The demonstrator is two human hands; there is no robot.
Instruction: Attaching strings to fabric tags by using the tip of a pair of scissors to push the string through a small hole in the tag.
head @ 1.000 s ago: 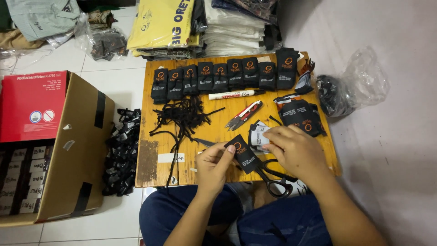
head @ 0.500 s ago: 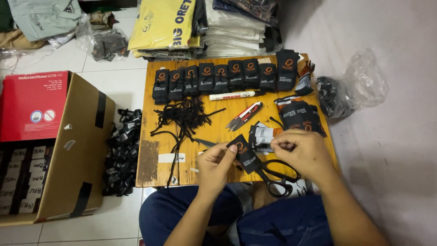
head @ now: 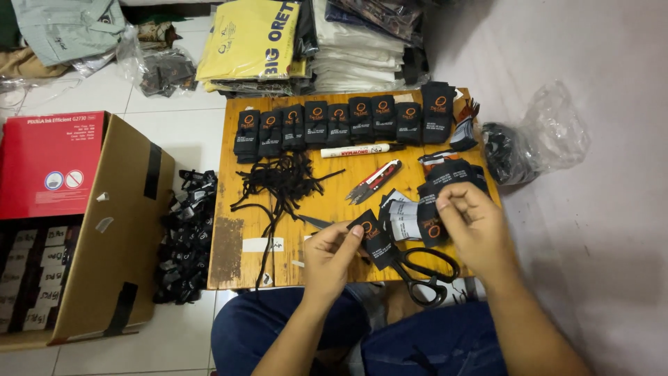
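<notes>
tag point(head: 374, 237): black card, orange round mark | pinched by left hand point(head: 332, 254)

This looks like a small garment workroom set up on a tiled floor point(head: 174, 125), where clothing tags get put together by hand. A low wooden tabletop point(head: 236, 230) carries a row of black hang tags point(head: 348, 122), a tangle of black strings point(head: 282, 177), thread snips point(head: 374, 182), a marker point(head: 355, 150) and black scissors point(head: 424, 268). Around it lie stacks of folded, bagged shirts point(head: 306, 42), an open cardboard box point(head: 104, 244) packed with more tags, a heap of finished tags point(head: 184, 237) on the floor and a clear plastic bag point(head: 543, 139) of dark stock.
</notes>
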